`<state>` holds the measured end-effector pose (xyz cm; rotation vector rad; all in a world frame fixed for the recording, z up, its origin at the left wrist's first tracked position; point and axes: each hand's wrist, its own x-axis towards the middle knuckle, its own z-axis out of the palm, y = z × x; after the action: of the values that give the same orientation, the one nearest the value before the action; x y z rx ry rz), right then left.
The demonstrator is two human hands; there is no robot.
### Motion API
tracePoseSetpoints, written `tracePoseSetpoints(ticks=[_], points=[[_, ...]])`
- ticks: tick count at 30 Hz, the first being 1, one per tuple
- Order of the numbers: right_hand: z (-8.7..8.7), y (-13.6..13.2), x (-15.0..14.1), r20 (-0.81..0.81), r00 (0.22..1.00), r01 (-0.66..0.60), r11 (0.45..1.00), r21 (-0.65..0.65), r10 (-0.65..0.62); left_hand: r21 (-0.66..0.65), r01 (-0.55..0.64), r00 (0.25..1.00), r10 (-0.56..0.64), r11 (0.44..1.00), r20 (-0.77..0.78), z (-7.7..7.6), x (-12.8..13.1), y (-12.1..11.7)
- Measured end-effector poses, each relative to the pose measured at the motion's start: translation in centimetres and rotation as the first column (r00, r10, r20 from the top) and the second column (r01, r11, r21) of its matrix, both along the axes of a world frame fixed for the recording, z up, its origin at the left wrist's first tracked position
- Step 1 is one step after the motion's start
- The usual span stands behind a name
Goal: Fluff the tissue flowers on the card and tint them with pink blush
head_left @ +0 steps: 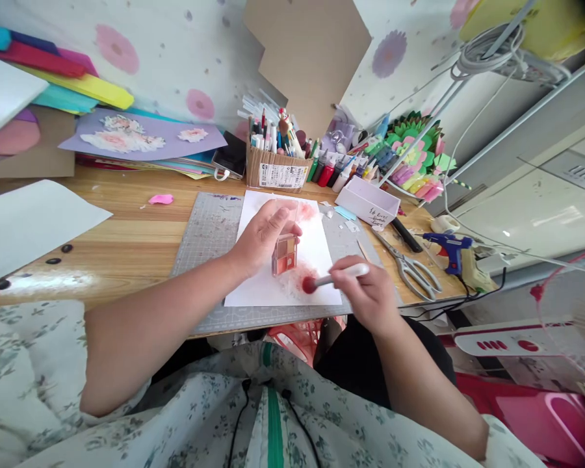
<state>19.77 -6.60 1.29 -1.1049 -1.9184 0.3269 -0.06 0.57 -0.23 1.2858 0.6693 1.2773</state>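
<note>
My left hand is closed on a small eyeshadow palette, whose lid is up and whose pans are brown, orange and red. In my right hand is the pale handle of a makeup brush. Its dark red bristles are at a pinkish, speckled patch near the lower edge of a white sheet of paper; whether they touch it I cannot tell. Another pink smudge shows on the paper beyond my left hand. The sheet lies on a grey cutting mat.
A cardboard box of pens and brushes stands behind the mat. To the right are a white box, scissors and a blue glue gun. Pink-and-white paper pieces lie on purple paper at the back left.
</note>
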Motion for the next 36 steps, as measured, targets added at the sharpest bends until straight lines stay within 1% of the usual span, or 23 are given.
tracePoseSetpoints(ticks=[1, 2, 4, 5, 6, 8, 10, 13, 14, 16, 17, 19, 21, 24, 26, 29, 32, 35, 36], points=[[-0.1, 0.0, 0.0, 0.029, 1.000, 0.009, 1.000, 0.000, -0.009, 0.002, 0.007, 1.000, -0.007, 1.000, -0.004, -0.1, 0.2, -0.1], [-0.1, 0.1, -0.1, 0.025, 0.999, 0.035, 0.999, 0.021, -0.035, 0.005, 0.011, 1.000, -0.011, 1.000, -0.008, -0.1, 0.4, -0.3], [-0.2, 0.2, -0.3, -0.079, 0.993, 0.094, 0.993, 0.075, -0.088, 0.013, 0.022, 1.000, -0.022, 1.000, -0.016, -0.2, 0.7, -0.5], [-0.2, 0.2, -0.4, -0.128, 0.988, 0.098, 0.992, 0.083, -0.087, 0.016, 0.028, 0.999, -0.027, 0.999, -0.021, -0.2, 0.8, -0.6], [-0.2, 0.3, -0.6, -0.144, 0.987, 0.083, 0.993, 0.086, -0.070, 0.021, 0.034, 0.999, -0.034, 0.999, -0.029, -0.3, 1.0, -0.7], [-0.2, 0.4, -0.9, -0.066, 0.997, 0.039, 0.997, 0.072, -0.034, 0.051, 0.036, 0.998, -0.033, 0.998, -0.052, -0.3, 1.2, -0.9], [-0.1, 0.4, -1.1, 0.001, 0.999, 0.041, 0.998, 0.046, -0.041, 0.107, 0.014, 0.997, -0.006, 0.994, -0.070, -0.4, 1.4, -1.0], [0.1, 0.6, -1.2, -0.084, 0.994, 0.079, 0.996, 0.045, -0.075, 0.206, 0.002, 0.997, 0.013, 0.979, -0.073, -0.6, 1.8, -1.3], [0.2, 0.6, -1.1, -0.099, 0.994, 0.059, 0.998, 0.039, -0.055, 0.233, 0.020, 0.997, -0.002, 0.972, -0.076, -0.7, 2.0, -1.4], [0.3, 0.8, -1.0, -0.074, 0.997, 0.008, 1.000, 0.009, -0.007, 0.272, 0.077, 0.994, -0.054, 0.959, -0.092, -0.9, 2.2, -1.7], [0.3, 0.8, -1.0, -0.066, 0.998, 0.002, 1.000, -0.001, -0.002, 0.281, 0.101, 0.992, -0.075, 0.954, -0.101, -1.0, 2.3, -1.9], [0.2, 0.9, -0.9, -0.090, 0.995, 0.031, 0.999, 0.009, -0.031, 0.292, 0.110, 0.990, -0.080, 0.950, -0.116, -1.2, 2.4, -2.1], [0.2, 0.9, -0.9, -0.101, 0.994, 0.032, 0.999, 0.012, -0.031, 0.312, 0.091, 0.990, -0.052, 0.946, -0.131, -1.2, 2.4, -2.2], [0.2, 0.7, -0.9, -0.082, 0.997, 0.010, 1.000, -0.019, -0.011, 0.333, 0.068, 0.990, -0.022, 0.941, -0.140, -1.2, 2.4, -2.2], [0.2, 0.5, -0.9, -0.075, 0.997, 0.031, 0.999, 0.008, -0.030, 0.350, 0.048, 0.992, -0.003, 0.936, -0.127, -1.3, 2.4, -2.1], [0.2, 0.4, -0.9, -0.021, 1.000, 0.022, 0.999, 0.036, -0.021, 0.393, 0.033, 0.993, 0.014, 0.919, -0.117, -1.6, 2.4, -1.8], [0.1, 0.4, -0.7, -0.051, 0.997, 0.058, 0.996, 0.068, -0.055, 0.423, 0.045, 0.996, -0.009, 0.905, -0.087, -1.8, 2.3, -1.4], [0.1, 0.4, -0.5, -0.012, 0.999, 0.035, 0.998, 0.054, -0.034, 0.436, 0.057, 0.997, -0.025, 0.898, -0.077, -1.7, 2.3, -1.3], [0.2, 0.4, -0.5, -0.022, 0.999, 0.034, 0.998, 0.059, -0.033, 0.437, 0.057, 0.997, -0.026, 0.898, -0.078, -1.6, 2.3, -1.4]])
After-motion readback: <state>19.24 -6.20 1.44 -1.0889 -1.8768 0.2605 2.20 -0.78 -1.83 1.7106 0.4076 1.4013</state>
